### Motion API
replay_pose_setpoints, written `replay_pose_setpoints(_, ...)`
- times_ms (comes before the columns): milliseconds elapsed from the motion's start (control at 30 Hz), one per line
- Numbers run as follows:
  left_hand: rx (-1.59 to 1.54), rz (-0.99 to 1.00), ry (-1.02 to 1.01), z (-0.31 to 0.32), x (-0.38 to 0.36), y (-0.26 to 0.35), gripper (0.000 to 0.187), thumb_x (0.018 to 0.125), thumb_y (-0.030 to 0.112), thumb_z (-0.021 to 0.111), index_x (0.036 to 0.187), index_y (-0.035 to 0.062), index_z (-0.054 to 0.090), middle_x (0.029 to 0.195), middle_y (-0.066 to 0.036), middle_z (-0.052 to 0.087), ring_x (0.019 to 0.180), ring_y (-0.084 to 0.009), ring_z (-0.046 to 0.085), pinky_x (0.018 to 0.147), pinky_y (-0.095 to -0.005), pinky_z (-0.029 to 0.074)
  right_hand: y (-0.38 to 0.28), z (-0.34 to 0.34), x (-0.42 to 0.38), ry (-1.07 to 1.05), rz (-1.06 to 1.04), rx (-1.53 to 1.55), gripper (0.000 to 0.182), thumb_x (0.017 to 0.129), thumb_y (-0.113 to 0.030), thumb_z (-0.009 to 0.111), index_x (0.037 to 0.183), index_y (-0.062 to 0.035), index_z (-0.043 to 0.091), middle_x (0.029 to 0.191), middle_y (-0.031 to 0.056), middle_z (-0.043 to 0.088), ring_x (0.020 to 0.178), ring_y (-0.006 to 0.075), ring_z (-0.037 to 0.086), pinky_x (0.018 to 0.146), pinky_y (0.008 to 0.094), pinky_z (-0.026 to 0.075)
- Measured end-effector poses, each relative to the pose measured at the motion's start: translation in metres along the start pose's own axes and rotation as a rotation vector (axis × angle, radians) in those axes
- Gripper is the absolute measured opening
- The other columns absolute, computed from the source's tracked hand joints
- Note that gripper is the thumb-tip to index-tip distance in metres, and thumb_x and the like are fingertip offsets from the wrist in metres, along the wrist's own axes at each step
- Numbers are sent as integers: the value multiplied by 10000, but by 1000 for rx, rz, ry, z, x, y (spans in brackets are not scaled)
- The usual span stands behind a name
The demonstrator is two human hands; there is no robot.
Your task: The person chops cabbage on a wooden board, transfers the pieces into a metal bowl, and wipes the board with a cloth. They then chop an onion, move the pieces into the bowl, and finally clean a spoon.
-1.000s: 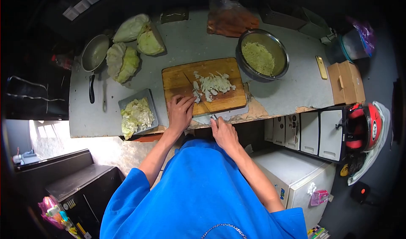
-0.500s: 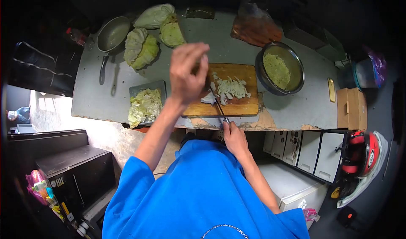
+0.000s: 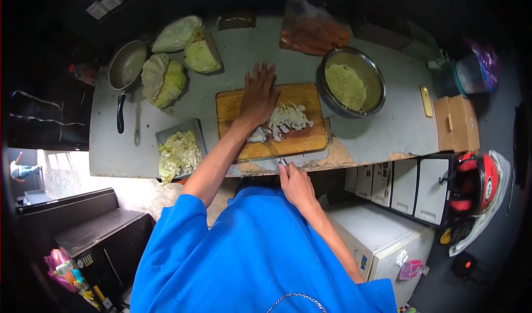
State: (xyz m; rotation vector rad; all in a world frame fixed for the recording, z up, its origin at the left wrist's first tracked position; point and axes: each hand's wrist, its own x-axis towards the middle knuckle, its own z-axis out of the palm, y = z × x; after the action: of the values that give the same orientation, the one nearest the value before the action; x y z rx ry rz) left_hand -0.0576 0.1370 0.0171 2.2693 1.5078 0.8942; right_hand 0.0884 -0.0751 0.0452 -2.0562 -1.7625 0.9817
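My left hand is over the upper part of the wooden cutting board, its fingers spread and pointing away from me, holding nothing. At the board's near edge my right hand is closed around the handle of a knife. The blade reaches up onto the board, between a small pale piece of cabbage on its left and a heap of chopped cabbage on its right.
A metal bowl of shredded cabbage stands right of the board. Leaves fill a grey tray at the left. Farther back are cabbage heads, a pan and a bag of orange vegetables. A phone lies at right.
My left hand has come down from above the board and spread its fingers. My right hand still holds the knife. The whole view has shifted, with the table things now farther left.
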Motion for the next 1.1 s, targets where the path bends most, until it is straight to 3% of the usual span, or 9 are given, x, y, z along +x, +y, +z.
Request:
replay_pose_setpoints(100,-5,14,-1,-12,11,1,546,1059,256,472,1542,22,378,1658,-255,233,1556,-461,118,1248,-606,120,-4,-3,0,-7,21,17,460,1070,-408,473,956,23,588,800,331,669,825,555,645,743,616,514)
replay_pose_setpoints(167,-152,41,179,-30,11,10,483,1034,219,535,1472,19,489,1550,-261,423,1485,-448,317,1229,-567,208,-3,-6,0,-7,38,26,447,1071,-389,483,942,28,584,814,326,668,839,555,632,755,607,507)
replay_pose_setpoints(200,-155,44,170,-37,4,13,483,1034,219,535,1472,19,489,1550,-261,423,1485,-448,317,1229,-567,208,-2,-8,2,-25,29,52,468,1068,-408,477,947,28,595,800,335,665,820,560,637,740,609,512)
replay_pose_setpoints(267,-338,-21,76,-52,-26,19,352,988,163,612,1309,24,649,1295,-208,647,1253,-399,561,1095,-501,387,-1,-11,3,-45,22,83,489,1066,-428,471,952,28,606,787,345,661,801,565,641,726,610,517)
replay_pose_setpoints(333,-211,-5,34,-57,-64,24,218,946,157,678,1114,33,743,1015,-133,727,1009,-332,642,895,-452,462,-5,-16,3,-15,13,99,497,1064,-426,478,927,34,612,765,349,649,796,565,636,721,606,513)
replay_pose_setpoints(467,-99,17,-44,-48,-114,24,180,916,153,730,1031,16,739,951,-129,731,948,-309,645,838,-428,491,-7,-22,5,-6,36,115,491,1060,-415,493,913,39,609,743,342,643,779,563,632,703,601,512)
replay_pose_setpoints(633,-251,-128,178,-35,-132,22,119,850,74,793,935,18,731,919,-117,732,838,-293,666,761,-395,504,-2,-21,-1,-26,7,110,485,1056,-404,509,881,39,602,715,328,637,752,551,632,674,589,511)
replay_pose_setpoints(733,-201,-53,186,-34,-132,19,107,832,51,804,904,22,730,906,-110,731,805,-293,668,735,-378,509,3,-17,-6,-34,6,119,482,1055,-403,511,868,33,599,705,324,633,739,547,632,659,588,509)
replay_pose_setpoints(1100,-211,-55,160,-35,-137,20,104,832,45,805,897,16,728,893,-107,729,808,-289,664,730,-386,511,10,-8,16,94,18,12,439,1053,-395,516,904,7,610,700,313,641,749,537,647,686,599,517)
